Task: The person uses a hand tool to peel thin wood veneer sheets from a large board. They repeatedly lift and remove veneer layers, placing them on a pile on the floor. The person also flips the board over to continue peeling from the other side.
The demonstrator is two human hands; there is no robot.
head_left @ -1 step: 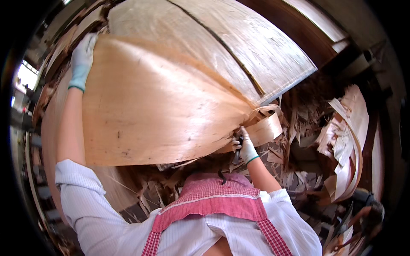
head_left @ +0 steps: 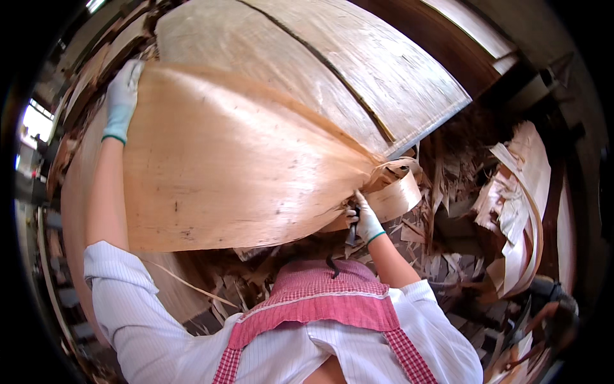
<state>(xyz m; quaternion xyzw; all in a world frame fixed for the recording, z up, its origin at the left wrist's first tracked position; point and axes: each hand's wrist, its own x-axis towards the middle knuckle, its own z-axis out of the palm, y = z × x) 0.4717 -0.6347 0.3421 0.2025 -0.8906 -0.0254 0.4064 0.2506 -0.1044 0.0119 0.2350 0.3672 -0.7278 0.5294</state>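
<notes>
A wide, thin sheet of wood veneer point(head_left: 211, 173) spreads in front of me, fanning out at the left and gathered to a bunch at the right. My left hand point(head_left: 126, 83), in a white glove with a green cuff, is closed on its far left edge. At the gathered end, my gloved right hand point(head_left: 366, 221) is closed on the bunched veneer. A dark, narrow tool point(head_left: 352, 234) pokes down from the same hand; its exact kind is hard to make out. Beyond the bunch curls a loop of veneer point(head_left: 400, 195).
Behind the sheet lies a pale stack of veneer point(head_left: 396, 70) with a dark strip point(head_left: 326, 61) across it. Torn veneer scraps point(head_left: 511, 205) heap at the right, and more litter the floor. Another person's arm point(head_left: 543, 317) shows at the lower right.
My left hand has come slightly nearer, lowering the sheet's far left edge with it. My right hand has barely shifted and keeps its grip.
</notes>
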